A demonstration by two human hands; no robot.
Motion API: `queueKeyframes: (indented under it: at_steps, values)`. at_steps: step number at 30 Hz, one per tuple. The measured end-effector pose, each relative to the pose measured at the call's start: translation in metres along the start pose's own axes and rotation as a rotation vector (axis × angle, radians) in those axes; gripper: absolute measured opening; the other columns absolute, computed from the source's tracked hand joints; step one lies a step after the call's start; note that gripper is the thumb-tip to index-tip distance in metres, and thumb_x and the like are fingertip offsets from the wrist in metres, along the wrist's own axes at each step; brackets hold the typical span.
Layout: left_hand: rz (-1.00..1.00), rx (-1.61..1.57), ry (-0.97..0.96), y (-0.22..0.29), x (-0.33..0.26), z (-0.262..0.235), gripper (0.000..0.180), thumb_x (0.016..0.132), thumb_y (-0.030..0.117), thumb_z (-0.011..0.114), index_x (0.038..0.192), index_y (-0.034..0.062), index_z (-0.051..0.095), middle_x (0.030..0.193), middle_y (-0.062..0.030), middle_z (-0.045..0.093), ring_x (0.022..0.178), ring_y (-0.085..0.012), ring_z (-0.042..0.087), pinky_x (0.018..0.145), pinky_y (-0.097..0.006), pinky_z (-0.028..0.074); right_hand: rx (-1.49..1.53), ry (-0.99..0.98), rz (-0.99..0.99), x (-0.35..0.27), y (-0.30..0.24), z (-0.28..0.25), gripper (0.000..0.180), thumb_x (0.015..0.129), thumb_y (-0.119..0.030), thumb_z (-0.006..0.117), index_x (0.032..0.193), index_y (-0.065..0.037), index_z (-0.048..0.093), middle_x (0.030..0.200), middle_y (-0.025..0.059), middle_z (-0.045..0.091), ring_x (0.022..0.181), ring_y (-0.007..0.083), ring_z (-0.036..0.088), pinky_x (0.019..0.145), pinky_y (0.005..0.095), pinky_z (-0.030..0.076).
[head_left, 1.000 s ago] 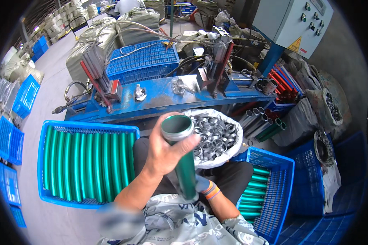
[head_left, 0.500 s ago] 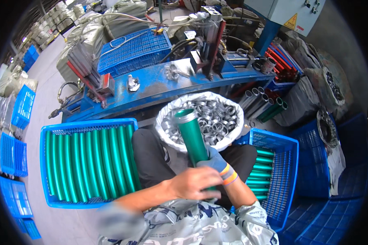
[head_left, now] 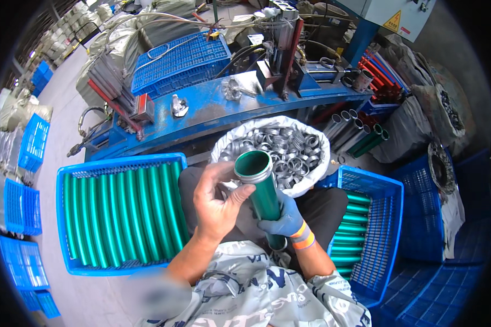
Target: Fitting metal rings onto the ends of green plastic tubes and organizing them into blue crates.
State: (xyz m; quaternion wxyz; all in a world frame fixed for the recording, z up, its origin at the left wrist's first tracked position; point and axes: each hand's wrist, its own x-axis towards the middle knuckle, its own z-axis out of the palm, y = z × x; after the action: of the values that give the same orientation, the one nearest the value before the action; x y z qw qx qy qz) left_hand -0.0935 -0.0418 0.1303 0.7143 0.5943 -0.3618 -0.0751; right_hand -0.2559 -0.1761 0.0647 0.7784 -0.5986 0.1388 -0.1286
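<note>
A green metal tube (head_left: 264, 195) stands tilted in front of me, its open top facing up and a silver metal ring (head_left: 255, 175) around that end. My right hand (head_left: 281, 218), in a blue-grey glove with an orange cuff band, is closed around the tube's lower half. My bare left hand (head_left: 215, 203) curves round the ring's left side, thumb below the rim and fingertips at its edge. Beyond the tube is a white-lined tub (head_left: 324, 144) heaped with loose silver rings (head_left: 297, 163).
A blue crate (head_left: 60, 218) of green tubes lies at my left, and another blue crate (head_left: 384, 240) with green tubes at my right. Ahead runs a blue metal workbench (head_left: 202, 114) with clamps and hoses. Silver and green tubes (head_left: 360, 131) lean under its right end.
My left hand has moved from the tube's lower end up to its top ring. The tube has come slightly nearer and its open mouth shows more.
</note>
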Motion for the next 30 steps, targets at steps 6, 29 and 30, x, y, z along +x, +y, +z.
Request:
queueKeyframes:
  at_steps: [6,29,30]
  values:
    - [0.095,0.169,-0.109,0.001,0.020,-0.008,0.053,0.094,0.036,0.096,0.129,0.0035,0.073,0.128,-0.0141,0.075,0.120,-0.0258,0.073,0.104,-0.042,0.059,0.112,-0.235,0.048,-0.004,0.009,-0.020,0.089,0.076,-0.011,0.092,0.158,0.000,0.061,0.130,0.0049,0.076,0.116,0.0134,0.070,0.104,0.0341,0.057]
    - [-0.129,0.661,-0.089,-0.254,0.010,-0.115,0.046,0.111,0.027,0.080,0.141,-0.0064,0.068,0.132,-0.0197,0.077,0.119,-0.0264,0.074,0.105,-0.041,0.060,-0.182,1.882,0.367,-0.526,0.280,-0.262,0.063,0.098,-0.039,0.090,0.141,0.003,0.073,0.126,0.0172,0.083,0.109,0.0243,0.079,0.099,0.0412,0.062]
    - [-0.093,0.713,-0.126,-0.274,-0.006,-0.102,0.046,0.110,0.026,0.081,0.140,-0.0065,0.068,0.131,-0.0196,0.077,0.118,-0.0274,0.074,0.105,-0.042,0.060,-0.237,2.018,0.572,-0.572,0.321,-0.256,0.068,0.093,-0.045,0.089,0.139,0.003,0.074,0.126,0.0207,0.083,0.112,0.0319,0.080,0.102,0.0445,0.062]
